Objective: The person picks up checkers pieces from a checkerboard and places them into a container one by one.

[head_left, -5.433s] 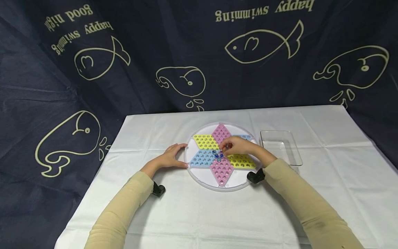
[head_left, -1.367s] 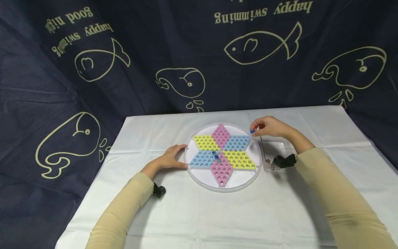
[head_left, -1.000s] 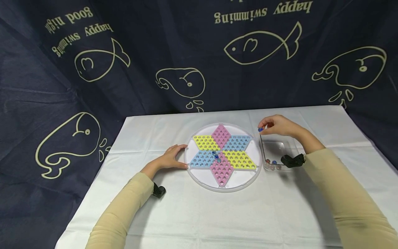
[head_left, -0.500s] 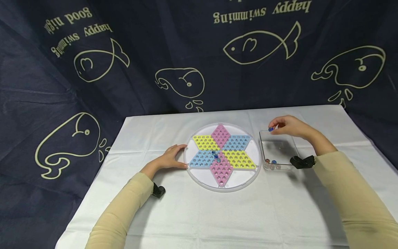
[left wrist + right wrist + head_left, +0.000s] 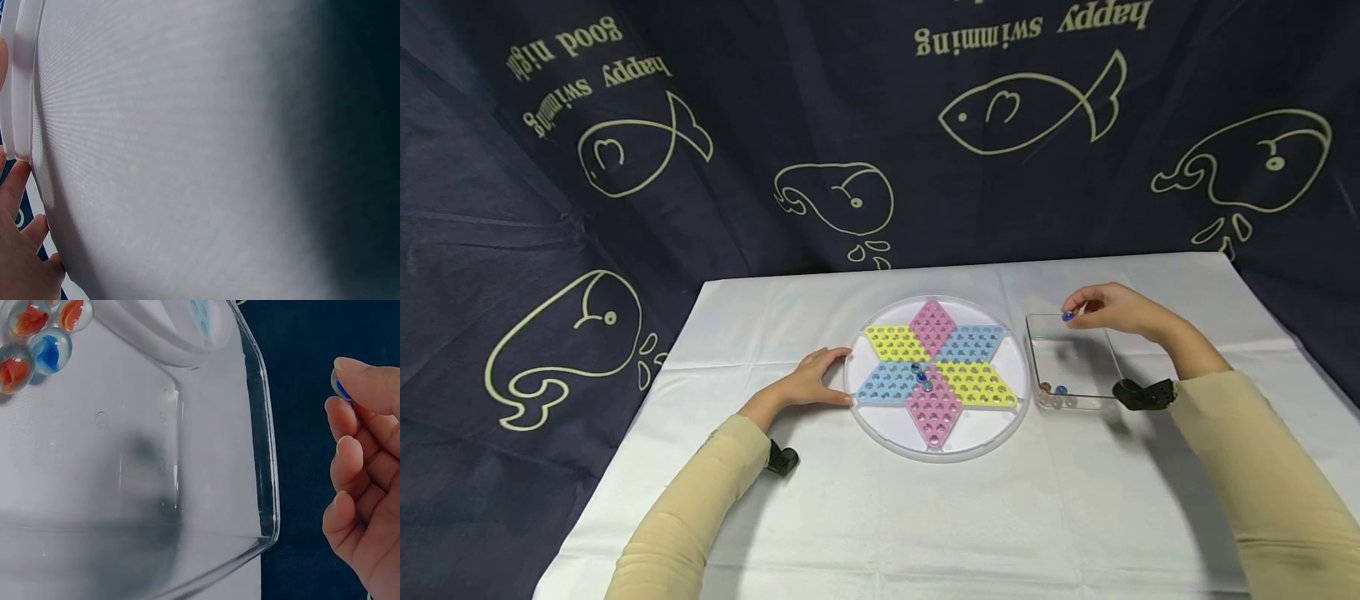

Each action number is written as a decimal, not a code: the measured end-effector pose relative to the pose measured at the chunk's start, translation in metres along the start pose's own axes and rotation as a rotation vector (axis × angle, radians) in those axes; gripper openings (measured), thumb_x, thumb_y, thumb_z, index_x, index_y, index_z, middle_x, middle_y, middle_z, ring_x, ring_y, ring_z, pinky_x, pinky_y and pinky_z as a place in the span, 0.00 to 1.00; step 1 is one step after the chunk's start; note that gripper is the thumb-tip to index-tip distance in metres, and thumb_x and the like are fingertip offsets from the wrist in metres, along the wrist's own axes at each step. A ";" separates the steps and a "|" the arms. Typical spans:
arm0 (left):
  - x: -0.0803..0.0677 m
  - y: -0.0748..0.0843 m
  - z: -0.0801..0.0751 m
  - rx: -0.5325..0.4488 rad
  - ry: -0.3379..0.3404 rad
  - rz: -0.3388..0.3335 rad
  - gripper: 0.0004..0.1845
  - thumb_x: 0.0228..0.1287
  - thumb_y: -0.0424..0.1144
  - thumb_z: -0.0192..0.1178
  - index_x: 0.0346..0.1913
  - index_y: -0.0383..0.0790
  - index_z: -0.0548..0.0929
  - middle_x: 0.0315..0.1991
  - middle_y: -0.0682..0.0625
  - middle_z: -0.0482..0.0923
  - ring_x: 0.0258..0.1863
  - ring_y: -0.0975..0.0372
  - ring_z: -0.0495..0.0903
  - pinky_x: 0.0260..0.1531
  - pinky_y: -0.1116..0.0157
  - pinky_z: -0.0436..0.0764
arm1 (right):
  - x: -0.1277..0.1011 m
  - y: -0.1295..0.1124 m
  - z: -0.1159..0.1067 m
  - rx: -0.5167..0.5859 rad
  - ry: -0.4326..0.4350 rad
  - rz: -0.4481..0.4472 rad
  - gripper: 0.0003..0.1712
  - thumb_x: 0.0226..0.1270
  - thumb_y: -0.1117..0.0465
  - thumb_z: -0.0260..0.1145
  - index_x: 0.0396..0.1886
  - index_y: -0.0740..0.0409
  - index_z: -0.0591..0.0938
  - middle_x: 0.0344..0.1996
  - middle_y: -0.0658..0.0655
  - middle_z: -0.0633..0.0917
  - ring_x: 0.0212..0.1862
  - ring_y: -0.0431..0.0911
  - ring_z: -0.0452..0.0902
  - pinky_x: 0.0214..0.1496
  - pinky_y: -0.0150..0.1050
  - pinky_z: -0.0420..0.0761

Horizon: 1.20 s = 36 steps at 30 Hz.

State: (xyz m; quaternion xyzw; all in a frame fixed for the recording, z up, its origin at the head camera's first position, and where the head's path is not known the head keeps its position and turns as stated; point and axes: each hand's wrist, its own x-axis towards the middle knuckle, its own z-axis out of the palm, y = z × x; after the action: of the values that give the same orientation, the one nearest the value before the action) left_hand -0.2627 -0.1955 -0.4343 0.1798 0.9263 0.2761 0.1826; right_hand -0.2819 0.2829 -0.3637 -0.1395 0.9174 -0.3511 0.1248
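L hand (image 5: 808,382) rests flat on the white cloth (image 5: 865,517), fingers relaxed & straight-ish, tips touching the left rim of the round board (image 5: 880,429); it holds nothing. L wrist view shows only fingertips (image 5: 15,187) against the board's white edge (image 5: 22,81), rest is cloth close up.

The board has a six-pointed star of pink, yellow & blue pitted diamonds. A few marbles (image 5: 921,379) sit near its centre, just left of the lower pink diamond's top.

Right of the board, just beside its rim but apart from it, lies a clear rectangular tray (image 5: 1105,350). Inside, at the near left corner, a small cluster of marbles (image 5: 1054,392), red & blue ones (image 5: 37,337) per R wrist view.

R hand (image 5: 1112,310) hovers over the tray's far edge, other fingers loosely curled. A blue marble (image 5: 1067,316) is pinched between thumb & forefinger tips, at the hand's left end, above the tray's far side & well apart from the cluster in the near corner. In R wrist view the marble (image 5: 340,387) peeks from under the fingertip (image 5: 369,378), mostly hidden, off the tray's rim (image 5: 265,444) over dark backdrop.

Behind the board: dark curtain (image 5: 625,150) w/ fish & whale outlines.
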 end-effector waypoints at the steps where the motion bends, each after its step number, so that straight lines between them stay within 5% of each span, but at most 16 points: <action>1: 0.000 0.000 0.000 -0.001 -0.001 -0.001 0.46 0.47 0.53 0.68 0.68 0.48 0.57 0.71 0.40 0.48 0.71 0.47 0.40 0.66 0.45 0.46 | 0.000 0.001 0.000 0.003 -0.002 0.001 0.19 0.60 0.58 0.64 0.46 0.67 0.77 0.32 0.53 0.77 0.32 0.40 0.68 0.34 0.38 0.74; 19: 0.000 -0.001 0.000 0.000 0.002 -0.004 0.46 0.46 0.53 0.69 0.68 0.49 0.58 0.71 0.41 0.48 0.71 0.46 0.40 0.66 0.44 0.47 | 0.001 0.004 0.000 0.011 0.001 -0.007 0.19 0.61 0.59 0.64 0.46 0.68 0.77 0.34 0.50 0.79 0.34 0.38 0.69 0.35 0.33 0.72; 36: 0.000 -0.001 0.000 0.001 -0.005 -0.008 0.47 0.46 0.55 0.68 0.68 0.49 0.57 0.71 0.38 0.47 0.70 0.46 0.40 0.65 0.43 0.48 | 0.019 -0.029 0.017 0.047 -0.012 -0.127 0.18 0.59 0.61 0.65 0.46 0.67 0.77 0.33 0.52 0.79 0.33 0.40 0.70 0.33 0.32 0.73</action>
State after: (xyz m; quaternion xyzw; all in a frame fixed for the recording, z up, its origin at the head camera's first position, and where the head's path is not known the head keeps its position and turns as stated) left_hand -0.2623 -0.1961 -0.4350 0.1768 0.9267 0.2746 0.1859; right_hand -0.2892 0.2453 -0.3595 -0.1967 0.8974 -0.3789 0.1111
